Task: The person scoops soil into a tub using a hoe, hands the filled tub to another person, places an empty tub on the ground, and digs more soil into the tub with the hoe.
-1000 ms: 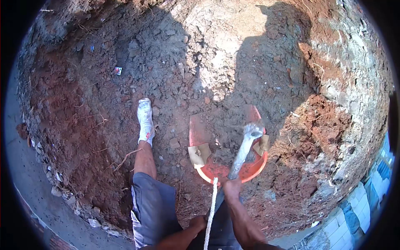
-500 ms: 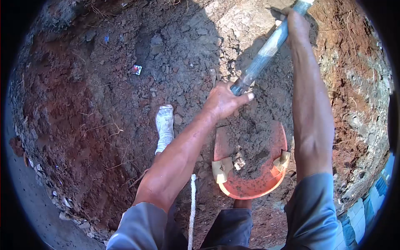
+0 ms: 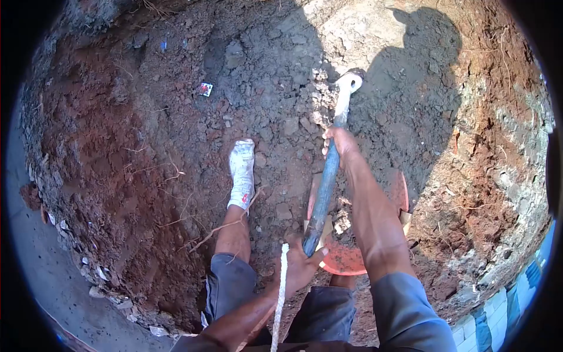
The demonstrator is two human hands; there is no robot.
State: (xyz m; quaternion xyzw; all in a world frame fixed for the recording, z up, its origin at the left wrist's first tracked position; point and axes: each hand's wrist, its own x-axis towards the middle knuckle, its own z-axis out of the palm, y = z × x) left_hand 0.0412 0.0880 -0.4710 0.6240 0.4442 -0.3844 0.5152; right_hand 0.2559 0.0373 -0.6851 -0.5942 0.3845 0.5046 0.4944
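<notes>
I stand in a dirt pit and hold a long-handled digging tool [image 3: 326, 179]. My right hand [image 3: 340, 141] grips the handle high up, close to the head. My left hand [image 3: 300, 265] grips the handle's lower end near my waist. The tool's pale head [image 3: 348, 82] rests in the loose grey soil ahead. An orange basin [image 3: 352, 258] with soil in it sits on the ground under my right forearm, partly hidden by it. My left foot in a white sock [image 3: 241, 173] is planted on the soil to the left of the basin.
A white rope [image 3: 279, 293] hangs down in front of my legs. Red earth walls [image 3: 94, 152] ring the pit, with roots sticking out. A small scrap of wrapper [image 3: 205, 89] lies on the soil. Blue and white tiles [image 3: 498, 317] show at the lower right.
The tool was raised overhead half a second ago; now it has come down with its head in the soil beyond the basin. Both hands have dropped lower along the handle.
</notes>
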